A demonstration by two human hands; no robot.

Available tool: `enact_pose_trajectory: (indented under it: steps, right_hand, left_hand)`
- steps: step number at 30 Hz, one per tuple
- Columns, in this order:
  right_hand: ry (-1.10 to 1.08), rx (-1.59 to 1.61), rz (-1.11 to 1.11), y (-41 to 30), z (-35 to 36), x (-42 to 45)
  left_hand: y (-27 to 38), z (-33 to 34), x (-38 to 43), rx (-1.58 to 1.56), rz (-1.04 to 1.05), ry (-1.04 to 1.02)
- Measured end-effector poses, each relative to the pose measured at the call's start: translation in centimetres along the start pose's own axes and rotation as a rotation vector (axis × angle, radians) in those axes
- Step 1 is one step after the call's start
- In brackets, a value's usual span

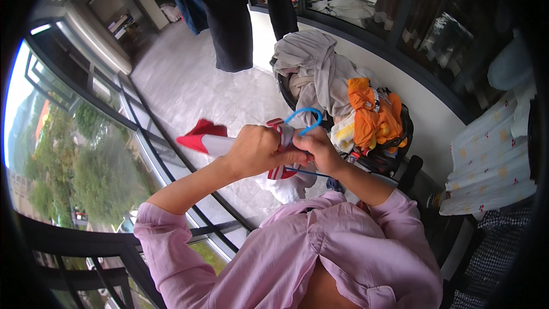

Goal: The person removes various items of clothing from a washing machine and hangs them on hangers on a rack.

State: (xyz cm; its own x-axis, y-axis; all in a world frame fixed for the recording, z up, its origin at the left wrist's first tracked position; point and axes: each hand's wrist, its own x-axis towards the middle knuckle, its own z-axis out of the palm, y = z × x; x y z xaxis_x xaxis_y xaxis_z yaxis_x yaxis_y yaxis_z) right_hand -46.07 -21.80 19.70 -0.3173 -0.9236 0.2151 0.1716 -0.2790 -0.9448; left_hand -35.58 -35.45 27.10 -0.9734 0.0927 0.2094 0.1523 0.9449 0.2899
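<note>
In front of my chest, my left hand (256, 148) is closed around a white garment with red trim (214, 143). A red end of it sticks out to the left, and striped red-and-white edging shows above and below my fingers. Close beside it, my right hand (321, 148) grips a blue clothes hanger (318, 116) just below its hook. The hook curves up above my right thumb, while a thin blue bar shows beneath the hands. My fingers and the cloth hide most of the hanger. White cloth (285, 186) hangs below my hands.
A dark basket (283, 88) by the white wall is heaped with grey cloth (319, 60) and orange clothing (371, 103). Dark trousers (227, 17) hang ahead. Windows with metal frames (141, 133) line the left; a patterned cloth (484, 159) hangs at right.
</note>
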Motion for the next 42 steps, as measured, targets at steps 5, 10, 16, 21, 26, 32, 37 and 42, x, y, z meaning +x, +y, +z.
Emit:
enact_pose_trajectory:
  steps: [5,10,16,21,26,32,37,42]
  right_hand:
    - [-0.173,-0.03,0.042,-1.8,-1.3,0.1]
    - [-0.169,-0.162,0.261,-0.7,-7.6,0.0]
    - [0.053,-0.361,0.261,11.1,-8.9,-0.5]
    - [0.317,-0.145,0.19,12.1,-6.5,-1.1]
    - [0.509,0.527,0.187,7.4,-11.8,-1.7]
    - [0.614,0.823,-0.021,-0.4,-8.8,-2.1]
    - [0.468,0.755,-0.179,-4.8,-7.9,-4.2]
    - [0.538,0.323,-0.286,-8.3,-7.0,-5.8]
  left_hand:
    - [-0.1,-0.4,1.4,-0.338,-0.228,0.058]
    - [-1.6,-1.1,1.0,-0.432,-0.257,0.02]
    - [0.1,-3.2,1.7,-0.716,-0.346,-0.015]
    - [-0.5,-3.4,1.1,-0.744,-0.406,0.03]
    - [-3.3,-2.1,-0.8,-0.761,-0.501,0.168]
    - [-4.7,-2.4,-1.7,-0.921,-0.57,0.285]
    - [-4.7,-2.2,-1.4,-0.982,-0.552,0.311]
    - [-4.8,-1.9,-0.8,-0.965,-0.485,0.325]
